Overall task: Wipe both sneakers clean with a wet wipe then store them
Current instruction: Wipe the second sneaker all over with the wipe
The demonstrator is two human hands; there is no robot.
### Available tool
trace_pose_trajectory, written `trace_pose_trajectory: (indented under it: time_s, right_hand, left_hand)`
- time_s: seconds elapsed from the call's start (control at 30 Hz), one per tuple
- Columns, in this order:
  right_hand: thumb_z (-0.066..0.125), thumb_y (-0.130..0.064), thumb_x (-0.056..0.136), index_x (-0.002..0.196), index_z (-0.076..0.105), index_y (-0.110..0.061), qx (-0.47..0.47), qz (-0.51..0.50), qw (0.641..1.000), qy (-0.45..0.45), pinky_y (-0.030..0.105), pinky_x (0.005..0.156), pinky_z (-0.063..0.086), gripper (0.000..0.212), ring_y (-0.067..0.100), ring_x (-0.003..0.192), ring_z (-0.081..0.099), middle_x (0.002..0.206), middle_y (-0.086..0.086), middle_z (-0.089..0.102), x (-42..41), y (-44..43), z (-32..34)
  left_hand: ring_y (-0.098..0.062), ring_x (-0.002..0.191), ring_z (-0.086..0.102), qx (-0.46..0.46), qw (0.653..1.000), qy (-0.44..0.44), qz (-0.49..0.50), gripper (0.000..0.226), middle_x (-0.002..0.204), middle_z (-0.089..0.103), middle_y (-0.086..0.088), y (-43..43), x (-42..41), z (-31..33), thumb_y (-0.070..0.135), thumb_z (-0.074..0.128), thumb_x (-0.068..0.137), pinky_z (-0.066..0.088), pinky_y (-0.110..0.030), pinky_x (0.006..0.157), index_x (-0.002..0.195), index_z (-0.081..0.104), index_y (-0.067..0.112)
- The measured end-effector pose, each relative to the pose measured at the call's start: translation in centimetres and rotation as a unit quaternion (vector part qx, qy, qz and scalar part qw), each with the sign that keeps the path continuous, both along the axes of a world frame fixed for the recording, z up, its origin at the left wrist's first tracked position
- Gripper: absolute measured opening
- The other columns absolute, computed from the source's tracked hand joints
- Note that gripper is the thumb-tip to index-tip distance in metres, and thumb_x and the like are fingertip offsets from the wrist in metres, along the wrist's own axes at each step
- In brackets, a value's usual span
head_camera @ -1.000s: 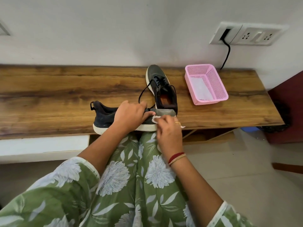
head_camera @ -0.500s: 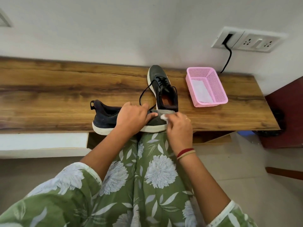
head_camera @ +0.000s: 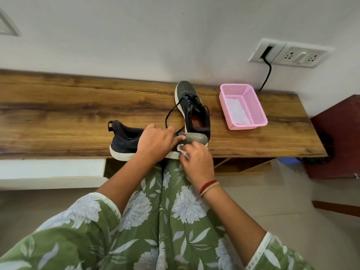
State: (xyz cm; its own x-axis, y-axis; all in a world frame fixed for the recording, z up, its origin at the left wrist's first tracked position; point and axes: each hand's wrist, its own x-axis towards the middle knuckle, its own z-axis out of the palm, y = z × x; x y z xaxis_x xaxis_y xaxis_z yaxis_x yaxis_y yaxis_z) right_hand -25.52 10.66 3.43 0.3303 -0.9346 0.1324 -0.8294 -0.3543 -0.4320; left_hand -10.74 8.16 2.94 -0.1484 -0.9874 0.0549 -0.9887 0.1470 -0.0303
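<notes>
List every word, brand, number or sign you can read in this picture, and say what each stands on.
No text can be read anywhere in the head view.
Near sneaker, gripped by the left hand: no legible brand or logo.
Far sneaker: none legible.
Wet wipe, pinched in the right hand: plain.
Pink basket and socket plate: no readable marking.
</notes>
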Motion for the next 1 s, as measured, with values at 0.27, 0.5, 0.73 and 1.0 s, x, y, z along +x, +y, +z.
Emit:
trace_pose_trajectory:
  time_s: [0.27, 0.5, 0.73, 1.0]
  right_hand:
    - [0.064, -0.014, 0.081, 0.079, 0.065, -0.010, 0.012, -0.005, 1.000, -0.002, 0.033, 0.066, 0.041, 0.004, 0.024, 0.075, 0.054, 0.078, 0.006, 0.055, 1.1, 0.9, -0.5]
    - [0.060, -0.015, 0.084, 0.090, 0.070, -0.011, 0.027, -0.091, 0.994, -0.054, 0.032, 0.074, 0.041, 0.012, 0.020, 0.082, 0.054, 0.089, 0.006, 0.061, 0.5, -1.5, 0.3]
    - [0.062, -0.017, 0.084, 0.089, 0.071, -0.015, 0.025, -0.107, 0.989, -0.100, 0.030, 0.072, 0.043, 0.010, 0.016, 0.081, 0.055, 0.088, 0.000, 0.062, -0.7, -2.4, 0.0]
    - [0.061, -0.015, 0.083, 0.085, 0.069, -0.011, 0.000, -0.007, 0.988, -0.154, 0.031, 0.062, 0.044, 0.009, 0.018, 0.072, 0.054, 0.079, 0.002, 0.059, 1.2, -0.4, -0.5]
  left_hand:
    - [-0.025, 0.060, 0.063, -0.030, 0.998, 0.050, -0.006, 0.046, 0.065, 0.067, -0.004, -0.2, 0.1, -0.2, 0.043, 0.021, 0.100, 0.027, -0.032, 0.066, 0.091, 0.056, 0.015]
    - [-0.025, 0.061, 0.062, -0.032, 0.997, 0.071, 0.001, 0.042, 0.066, 0.067, -0.003, -0.6, 0.3, -0.7, 0.039, 0.027, 0.101, 0.032, -0.034, 0.067, 0.091, 0.060, 0.015]
    - [-0.025, 0.074, 0.064, -0.004, 0.998, 0.056, 0.011, 0.044, 0.081, 0.069, -0.004, -0.8, 0.4, -0.2, 0.042, 0.024, 0.102, 0.031, -0.032, 0.065, 0.095, 0.059, 0.017]
    - [-0.024, 0.087, 0.058, 0.322, 0.912, 0.253, 0.036, 0.046, 0.092, 0.065, -0.009, -4.6, 3.4, 1.7, 0.043, 0.040, 0.099, 0.041, -0.034, 0.078, 0.097, 0.067, 0.005]
